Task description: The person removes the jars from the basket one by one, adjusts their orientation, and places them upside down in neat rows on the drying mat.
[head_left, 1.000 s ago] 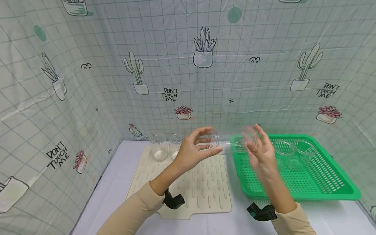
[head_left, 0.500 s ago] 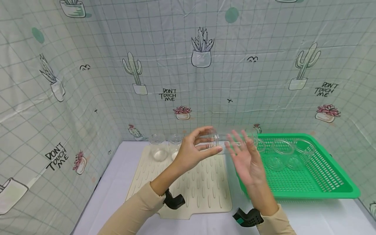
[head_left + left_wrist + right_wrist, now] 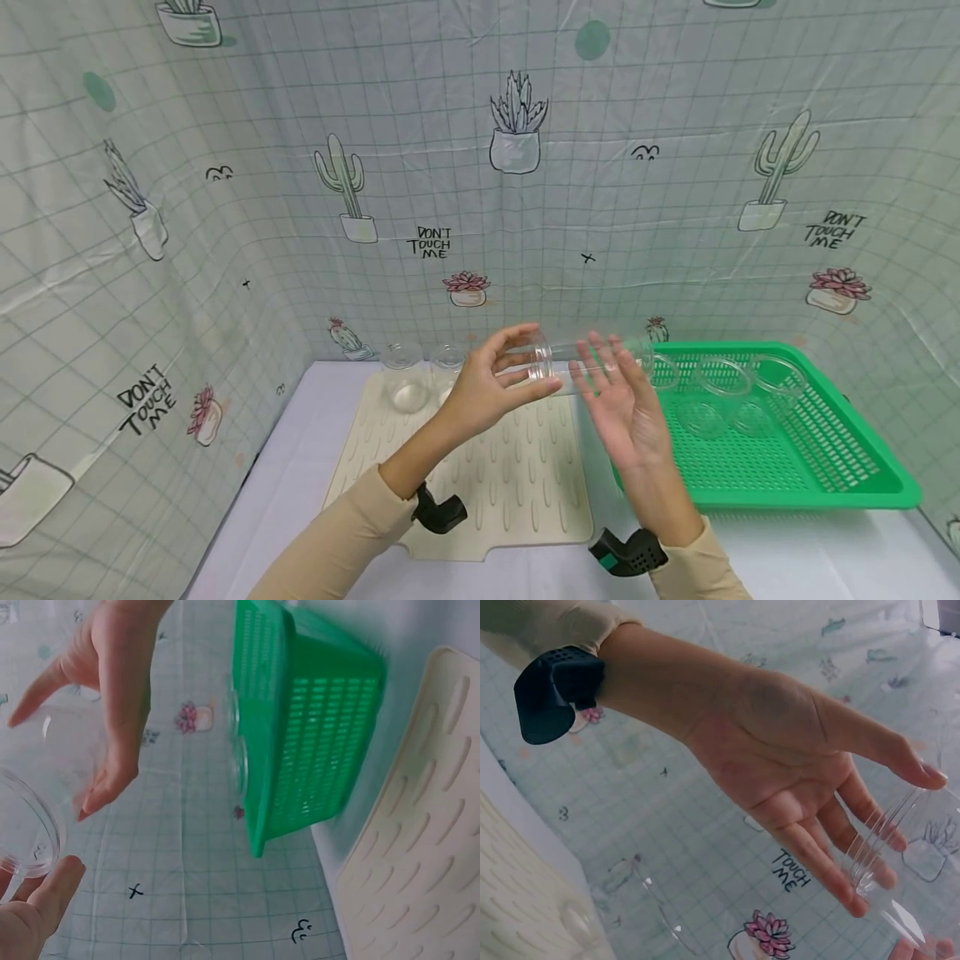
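Observation:
A clear jar (image 3: 558, 358) is held sideways in the air above the mat and the basket's left edge. My left hand (image 3: 491, 371) grips its ridged left end, thumb below and fingers around the far side. In the left wrist view, the jar's ringed rim (image 3: 34, 855) shows beside the left fingertips (image 3: 64, 881). My right hand (image 3: 626, 408) is palm up at the other end, fingers nearly straight and overlapping the jar. The right wrist view has the right thumb (image 3: 911, 766) and fingers spread on either side of the ridged clear wall (image 3: 881, 840).
A cream ribbed drying mat (image 3: 525, 483) lies on the white table (image 3: 277, 492), bearing two clear jars (image 3: 408, 396) at its back left. To the right stands a green slotted basket (image 3: 847, 502) with several clear jars (image 3: 723, 387). A patterned cloth (image 3: 562, 217) encloses the table's back and sides.
My right hand has moved left and turned, palm now up and fingers straighter alongside the jar. The left hand keeps its grip, shifting very slightly left.

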Demonstrator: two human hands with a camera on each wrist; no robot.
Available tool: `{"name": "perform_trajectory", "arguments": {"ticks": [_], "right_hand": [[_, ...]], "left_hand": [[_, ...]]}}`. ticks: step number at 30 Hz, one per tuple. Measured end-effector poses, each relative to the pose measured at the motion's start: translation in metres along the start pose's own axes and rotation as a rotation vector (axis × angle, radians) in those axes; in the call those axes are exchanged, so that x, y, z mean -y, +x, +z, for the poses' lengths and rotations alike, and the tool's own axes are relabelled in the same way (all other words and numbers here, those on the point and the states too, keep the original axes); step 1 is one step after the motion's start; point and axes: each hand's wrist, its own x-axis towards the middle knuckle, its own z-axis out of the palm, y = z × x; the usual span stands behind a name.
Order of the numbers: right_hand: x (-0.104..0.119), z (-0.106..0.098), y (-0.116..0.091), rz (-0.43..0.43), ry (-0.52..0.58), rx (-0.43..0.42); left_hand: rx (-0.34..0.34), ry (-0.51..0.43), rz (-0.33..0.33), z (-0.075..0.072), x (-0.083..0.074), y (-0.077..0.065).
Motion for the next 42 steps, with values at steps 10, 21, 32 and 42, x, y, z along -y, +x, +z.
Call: {"name": "perform_trajectory", "arguments": {"ticks": [10, 21, 32, 42], "right_hand": [[0.003, 0.005, 0.018, -0.03, -0.089, -0.009], [-0.005, 0.007, 0.044, -0.007, -0.232, -0.07], [-0.016, 0.0, 0.06, 0.001, -0.298, -0.137], [-0.023, -0.01, 0.073, 0.031, -0.384, -0.177]], "left_hand": [[-0.06, 0.29, 0.059, -0.022, 0.006, -0.011], [-0.186, 0.551, 0.029, -0.059, 0.025, -0.035], [-0.244, 0.691, -0.143, -0.099, 0.056, -0.071], [-0.175, 0.839, -0.302, -0.121, 0.093, -0.104]]}}
